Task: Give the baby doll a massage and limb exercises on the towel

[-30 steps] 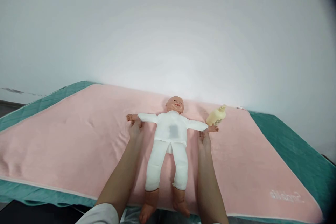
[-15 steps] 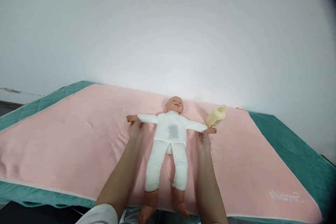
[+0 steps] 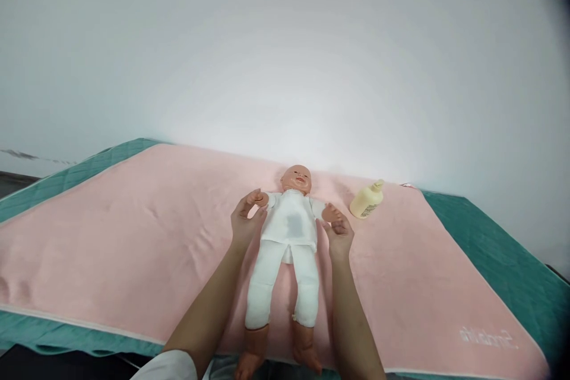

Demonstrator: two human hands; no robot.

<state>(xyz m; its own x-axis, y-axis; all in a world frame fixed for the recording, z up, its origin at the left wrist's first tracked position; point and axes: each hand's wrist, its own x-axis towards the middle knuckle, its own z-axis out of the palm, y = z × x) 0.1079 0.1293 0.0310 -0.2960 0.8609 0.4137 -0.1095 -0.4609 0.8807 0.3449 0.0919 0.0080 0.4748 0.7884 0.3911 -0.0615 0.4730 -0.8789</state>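
Note:
A baby doll (image 3: 291, 219) with a white cloth body lies on its back, its head toward the wall and its feet at the near edge. My left hand (image 3: 247, 217) grips the doll's arm at the left, near its small hand. At the right, my right hand (image 3: 339, 234) has its fingers around the doll's other arm, close to the wrist. Both doll arms are raised and bent up from the surface, with the small hands turned toward me. A grey square patch marks the doll's chest.
A pink blanket (image 3: 146, 249) lies under the doll, over a green quilted cover (image 3: 499, 243). To the doll's right a pale yellow pump bottle (image 3: 367, 199) stands on the blanket. A white wall (image 3: 285, 59) rises behind the bed.
Both my hands have moved inward and up, bringing the doll's arms from stretched out sideways to raised near its body. The doll's trunk and the bottle stay in place.

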